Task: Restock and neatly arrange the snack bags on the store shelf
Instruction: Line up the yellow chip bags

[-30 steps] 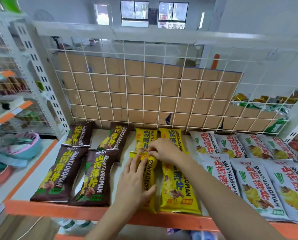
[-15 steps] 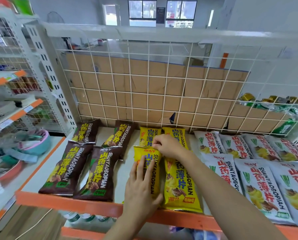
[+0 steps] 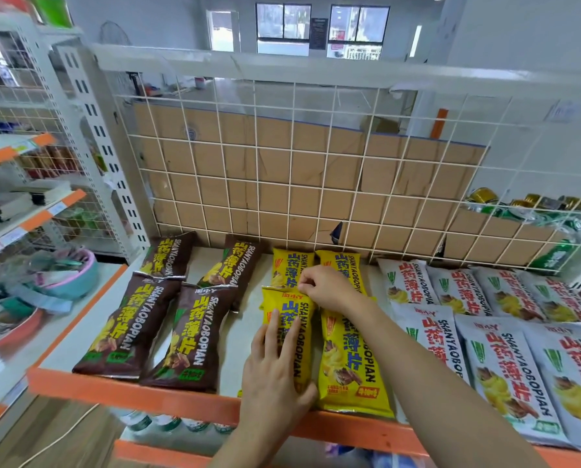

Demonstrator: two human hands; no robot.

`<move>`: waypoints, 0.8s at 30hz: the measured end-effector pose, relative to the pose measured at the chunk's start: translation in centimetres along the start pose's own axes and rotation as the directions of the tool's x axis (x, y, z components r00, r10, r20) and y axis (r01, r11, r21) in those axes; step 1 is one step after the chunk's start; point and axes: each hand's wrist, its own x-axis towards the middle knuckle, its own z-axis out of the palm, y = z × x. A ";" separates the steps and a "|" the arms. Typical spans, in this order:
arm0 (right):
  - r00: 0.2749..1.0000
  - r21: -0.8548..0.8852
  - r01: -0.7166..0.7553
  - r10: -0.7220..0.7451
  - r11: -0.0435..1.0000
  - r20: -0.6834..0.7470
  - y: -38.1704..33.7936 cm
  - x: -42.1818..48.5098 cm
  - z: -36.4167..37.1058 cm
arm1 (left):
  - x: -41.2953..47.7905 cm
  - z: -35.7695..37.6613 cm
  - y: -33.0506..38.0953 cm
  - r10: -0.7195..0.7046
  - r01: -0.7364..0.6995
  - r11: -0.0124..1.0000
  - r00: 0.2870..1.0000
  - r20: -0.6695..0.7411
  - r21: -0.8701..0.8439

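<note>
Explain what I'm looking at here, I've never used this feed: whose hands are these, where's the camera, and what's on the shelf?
There is no machine. These are a person's bare hands, seen by one wide-angle camera worn on their head, looking forward and down, so this is the only view. The left hand lies flat, fingers straight, on the front yellow bag. The right hand curls its fingers at that bag's top edge, apparently pinching it. On the orange-edged shelf, snack bags lie flat in rows: brown bags on the left, yellow in the middle, white bags on the right. A wire grid backs the shelf, with cardboard behind it.
</note>
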 end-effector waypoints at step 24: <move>0.883 0.178 -0.234 0.286 0.956 -0.372 2.0 -11.2 3.7 | 2.6 0.0 -0.5 0.117 -0.105 0.974 0.992 -0.049 0.199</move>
